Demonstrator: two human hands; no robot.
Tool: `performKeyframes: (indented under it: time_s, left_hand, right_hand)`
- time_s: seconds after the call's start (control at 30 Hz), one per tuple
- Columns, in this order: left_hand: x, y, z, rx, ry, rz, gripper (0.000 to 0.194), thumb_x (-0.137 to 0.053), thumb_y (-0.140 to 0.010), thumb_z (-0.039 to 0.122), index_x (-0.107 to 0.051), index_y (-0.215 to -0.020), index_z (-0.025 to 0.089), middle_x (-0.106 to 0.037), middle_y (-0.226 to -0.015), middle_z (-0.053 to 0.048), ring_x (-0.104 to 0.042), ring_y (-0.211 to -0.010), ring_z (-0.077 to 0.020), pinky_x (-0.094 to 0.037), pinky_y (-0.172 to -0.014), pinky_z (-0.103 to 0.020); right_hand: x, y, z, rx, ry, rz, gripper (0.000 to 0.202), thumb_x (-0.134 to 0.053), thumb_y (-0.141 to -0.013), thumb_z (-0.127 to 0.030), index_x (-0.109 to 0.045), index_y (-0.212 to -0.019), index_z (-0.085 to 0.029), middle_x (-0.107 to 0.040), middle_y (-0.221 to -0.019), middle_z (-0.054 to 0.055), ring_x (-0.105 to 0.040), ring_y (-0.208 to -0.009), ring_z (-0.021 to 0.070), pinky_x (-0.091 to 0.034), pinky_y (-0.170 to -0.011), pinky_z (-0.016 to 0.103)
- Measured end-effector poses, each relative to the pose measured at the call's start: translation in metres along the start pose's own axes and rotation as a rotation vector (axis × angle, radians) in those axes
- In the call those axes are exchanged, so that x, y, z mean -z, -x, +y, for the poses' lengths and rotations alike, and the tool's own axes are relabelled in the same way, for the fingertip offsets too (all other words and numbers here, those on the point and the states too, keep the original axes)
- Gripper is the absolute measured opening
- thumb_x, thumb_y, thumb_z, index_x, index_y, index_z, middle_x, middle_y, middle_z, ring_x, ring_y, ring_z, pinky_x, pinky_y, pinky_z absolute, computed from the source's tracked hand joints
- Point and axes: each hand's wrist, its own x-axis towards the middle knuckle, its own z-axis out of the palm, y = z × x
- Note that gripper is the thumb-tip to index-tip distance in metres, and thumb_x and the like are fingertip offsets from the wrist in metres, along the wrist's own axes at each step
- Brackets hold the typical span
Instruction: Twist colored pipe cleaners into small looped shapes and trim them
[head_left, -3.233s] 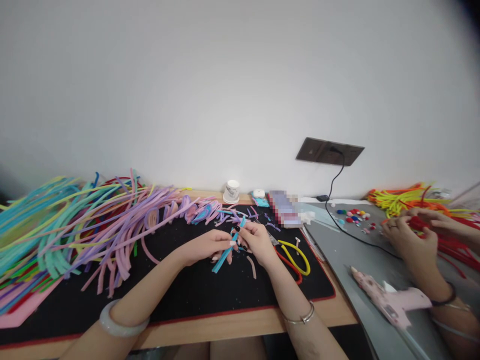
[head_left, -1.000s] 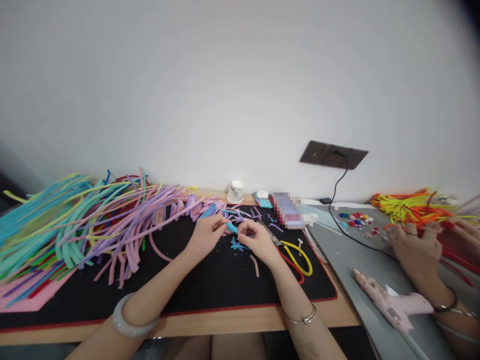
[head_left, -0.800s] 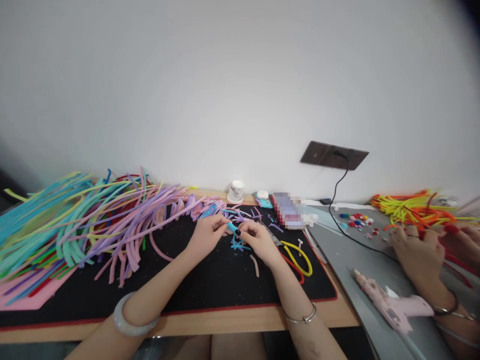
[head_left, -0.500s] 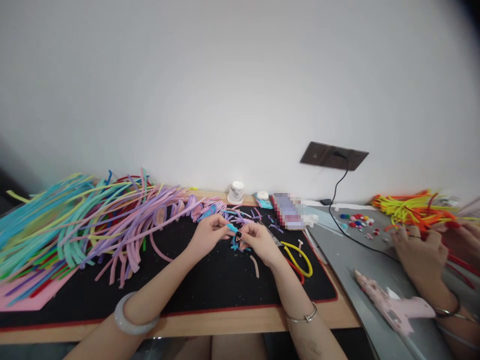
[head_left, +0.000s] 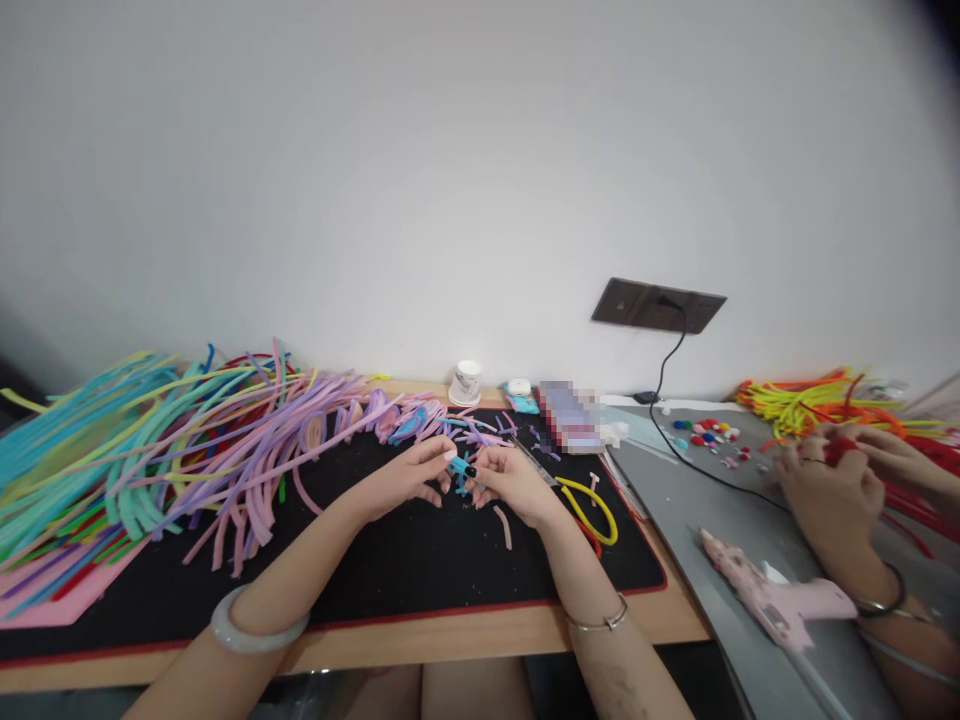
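Observation:
Over the black mat, my left hand (head_left: 409, 478) pinches one end of a short blue pipe cleaner piece (head_left: 458, 464) between thumb and fingertips. The piece has a black end, and my right hand (head_left: 514, 484) grips it there, its fingers curled. Both hands are close together, with the piece spanning the small gap. Just behind and below it lie more small blue pipe cleaner bits (head_left: 463, 486), partly hidden by my fingers. A pink pipe cleaner offcut (head_left: 502, 527) rests on the mat below my right hand.
Many coloured pipe cleaners (head_left: 232, 440) are heaped at the left. Yellow-handled scissors (head_left: 600, 515), a phone (head_left: 570, 415) and a paper cup (head_left: 466, 380) surround the mat. Rightward are pompoms (head_left: 705, 436), a pink glue gun (head_left: 776, 595), a black cable (head_left: 720, 490) and a co-worker's hands (head_left: 832, 490).
My left fingers have shifted and spread slightly around the blue piece, with the lower fingers opening out. The co-worker's hands have come together around something red. The view has moved slightly.

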Motion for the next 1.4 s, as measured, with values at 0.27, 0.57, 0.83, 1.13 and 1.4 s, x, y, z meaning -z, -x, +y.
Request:
performKeyframes:
  time_s: [0.27,0.57,0.83,1.13,1.4]
  left_hand:
    - [0.008,0.005,0.001,0.120,0.097,-0.185,0.029,-0.064,-0.082,0.042,-0.049,-0.083,0.018,-0.037,-0.055,0.010,-0.023,-0.041,-0.0022,-0.028,-0.044,-0.017]
    - [0.009,0.005,-0.002,0.102,0.183,-0.162,0.033,-0.069,-0.078,0.040,-0.046,-0.074,0.018,-0.042,-0.052,0.008,-0.033,-0.040,-0.0030,-0.031,-0.044,-0.017]
    - [0.009,0.004,-0.003,0.123,0.166,-0.159,0.033,-0.068,-0.079,0.042,-0.045,-0.076,0.018,-0.049,-0.059,0.005,-0.046,-0.047,-0.0063,-0.038,-0.047,-0.018]
    - [0.011,0.002,-0.005,0.138,0.169,-0.172,0.033,-0.069,-0.079,0.041,-0.047,-0.073,0.017,-0.057,-0.062,0.001,-0.055,-0.051,-0.0089,-0.047,-0.054,-0.022]
    - [0.009,0.003,-0.002,0.177,0.160,-0.157,0.030,-0.072,-0.074,0.038,-0.054,-0.075,0.015,-0.058,-0.066,-0.001,-0.057,-0.059,-0.0110,-0.050,-0.060,-0.025]
  right_hand:
    - [0.004,0.005,-0.003,-0.111,-0.072,-0.144,0.033,-0.076,-0.066,-0.037,-0.053,-0.072,-0.014,-0.069,-0.066,0.003,-0.061,-0.049,0.0087,-0.051,-0.049,0.020]
    - [0.006,0.010,-0.011,-0.218,-0.105,-0.296,0.028,-0.068,-0.075,-0.036,-0.049,-0.078,-0.017,-0.066,-0.063,0.002,-0.058,-0.048,0.0103,-0.046,-0.045,0.019]
    - [0.009,0.009,-0.010,-0.253,-0.072,-0.191,0.021,-0.068,-0.073,-0.030,-0.053,-0.071,-0.015,-0.064,-0.058,0.001,-0.054,-0.042,0.0064,-0.045,-0.042,0.016]
    - [0.011,0.004,-0.005,-0.249,-0.088,-0.126,0.023,-0.072,-0.067,-0.030,-0.056,-0.064,-0.013,-0.061,-0.052,0.000,-0.049,-0.038,0.0055,-0.043,-0.039,0.016]
    - [0.012,0.004,-0.004,-0.234,-0.054,-0.078,0.019,-0.070,-0.070,-0.027,-0.058,-0.065,-0.013,-0.061,-0.053,0.000,-0.049,-0.039,0.0057,-0.043,-0.039,0.016]
